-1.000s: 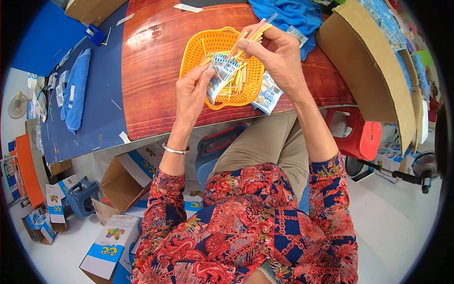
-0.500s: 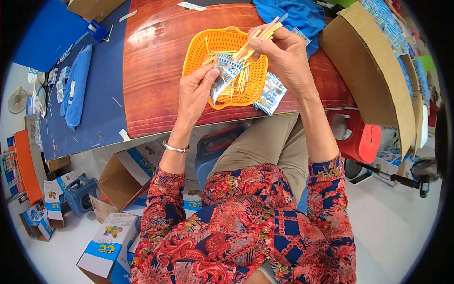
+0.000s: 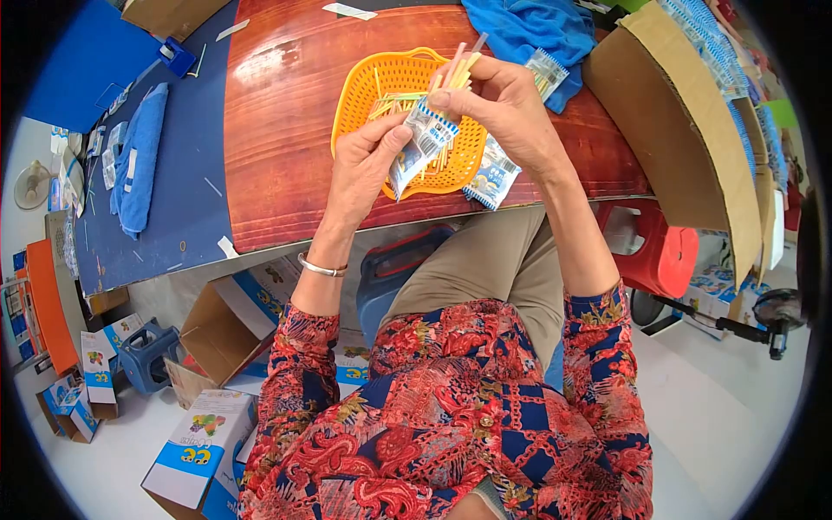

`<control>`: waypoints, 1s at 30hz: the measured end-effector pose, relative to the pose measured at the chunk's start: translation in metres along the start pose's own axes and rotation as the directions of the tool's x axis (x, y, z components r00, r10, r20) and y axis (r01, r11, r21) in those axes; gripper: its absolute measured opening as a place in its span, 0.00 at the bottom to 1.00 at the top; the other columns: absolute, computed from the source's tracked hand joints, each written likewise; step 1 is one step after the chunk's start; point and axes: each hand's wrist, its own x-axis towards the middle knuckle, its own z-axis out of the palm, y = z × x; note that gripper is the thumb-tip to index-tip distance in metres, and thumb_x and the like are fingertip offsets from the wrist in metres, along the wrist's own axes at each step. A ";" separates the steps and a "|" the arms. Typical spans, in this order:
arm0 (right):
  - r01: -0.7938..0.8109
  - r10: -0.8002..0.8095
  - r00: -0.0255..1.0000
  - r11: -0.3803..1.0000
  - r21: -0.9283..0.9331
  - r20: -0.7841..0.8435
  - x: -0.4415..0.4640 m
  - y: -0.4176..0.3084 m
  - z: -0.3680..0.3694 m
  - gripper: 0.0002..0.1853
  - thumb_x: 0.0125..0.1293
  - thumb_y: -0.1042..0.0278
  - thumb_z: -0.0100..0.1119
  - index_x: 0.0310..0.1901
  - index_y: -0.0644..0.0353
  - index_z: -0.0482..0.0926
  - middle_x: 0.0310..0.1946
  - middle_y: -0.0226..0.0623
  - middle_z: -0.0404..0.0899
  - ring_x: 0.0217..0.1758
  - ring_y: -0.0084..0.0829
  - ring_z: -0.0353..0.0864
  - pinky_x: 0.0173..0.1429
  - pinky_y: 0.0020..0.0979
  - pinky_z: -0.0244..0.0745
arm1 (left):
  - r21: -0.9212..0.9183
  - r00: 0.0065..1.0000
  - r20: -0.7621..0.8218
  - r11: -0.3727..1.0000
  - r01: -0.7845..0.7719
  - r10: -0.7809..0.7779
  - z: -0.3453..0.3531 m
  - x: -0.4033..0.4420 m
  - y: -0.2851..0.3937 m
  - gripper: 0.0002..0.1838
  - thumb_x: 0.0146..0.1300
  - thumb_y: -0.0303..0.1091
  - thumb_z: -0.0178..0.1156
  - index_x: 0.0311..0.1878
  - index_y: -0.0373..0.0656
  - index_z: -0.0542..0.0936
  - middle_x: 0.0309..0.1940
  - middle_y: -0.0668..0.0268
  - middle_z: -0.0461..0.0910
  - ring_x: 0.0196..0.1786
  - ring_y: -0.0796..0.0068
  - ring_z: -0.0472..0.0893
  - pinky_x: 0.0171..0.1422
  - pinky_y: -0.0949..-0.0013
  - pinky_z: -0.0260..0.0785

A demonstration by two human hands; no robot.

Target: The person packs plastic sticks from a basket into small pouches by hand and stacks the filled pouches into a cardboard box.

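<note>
My L grip (image 3: 364,163) pinches printed pkt (image 3: 425,149); R grip (image 3: 511,108) holds stick bundle (image 3: 463,74) at pkt top. Can't tell if tips are in. Looks like sticks-to-pkt step; needs steady L, tips aligned. 2nd pkt (image 3: 493,178) on worktop (image 3: 282,130) beside basket (image 3: 348,91); cloth (image 3: 518,30) beyond.

"What's around you?"

"I'm at a glossy red wood-grain tabletop (image 3: 286,173), beside a dark blue work surface (image 3: 195,234) on my left. Light glares off the red."

"And the floor?"

"Pale and smooth (image 3: 693,407). A red plastic stool (image 3: 674,256) stands to my right; over on my left I see a blue plastic stool (image 3: 143,357) near white-and-blue cardboard cartons (image 3: 199,433)."

"Anything farther left?"

"A long, bright orange panel (image 3: 52,303), near the edge of my view."
</note>
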 end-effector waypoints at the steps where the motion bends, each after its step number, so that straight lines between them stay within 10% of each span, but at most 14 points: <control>1: -0.003 0.003 1.000 1.000 -0.019 0.006 0.001 -0.001 0.002 0.10 0.64 0.68 0.67 0.42 0.65 0.84 0.32 0.29 0.83 0.36 0.17 0.79 0.42 0.22 0.74 | -0.009 1.000 -0.003 1.000 -0.007 0.007 0.001 0.001 0.001 0.16 0.72 0.35 0.61 0.57 0.35 0.82 0.39 0.71 0.84 0.39 0.87 0.78 0.43 0.80 0.73; 18: 0.420 -0.408 0.896 0.649 -0.634 0.176 0.002 0.003 0.016 0.28 0.58 0.65 0.68 0.60 0.62 0.75 0.54 0.46 0.80 0.56 0.43 0.79 0.60 0.40 0.73 | -0.449 0.998 -0.051 0.892 -0.051 0.032 0.004 0.025 -0.008 0.14 0.73 0.30 0.59 0.57 0.36 0.78 0.47 0.65 0.84 0.48 0.81 0.81 0.54 0.73 0.75; 28: 0.046 -0.120 0.983 0.896 -0.442 -0.141 -0.008 0.015 0.015 0.11 0.60 0.74 0.67 0.44 0.65 0.83 0.35 0.36 0.84 0.39 0.30 0.82 0.48 0.32 0.76 | -0.490 0.993 -0.112 0.867 -0.094 0.045 0.000 0.028 -0.013 0.11 0.73 0.28 0.59 0.53 0.35 0.82 0.47 0.66 0.84 0.48 0.80 0.82 0.53 0.74 0.75; 30: 0.096 -0.200 0.948 0.921 -0.378 -0.246 -0.009 0.012 0.018 0.06 0.59 0.74 0.66 0.36 0.65 0.83 0.25 0.38 0.82 0.34 0.34 0.83 0.42 0.34 0.77 | -0.132 0.980 -0.158 0.981 -0.141 0.119 -0.005 0.025 -0.010 0.10 0.71 0.28 0.61 0.51 0.35 0.83 0.45 0.67 0.85 0.46 0.82 0.81 0.51 0.76 0.75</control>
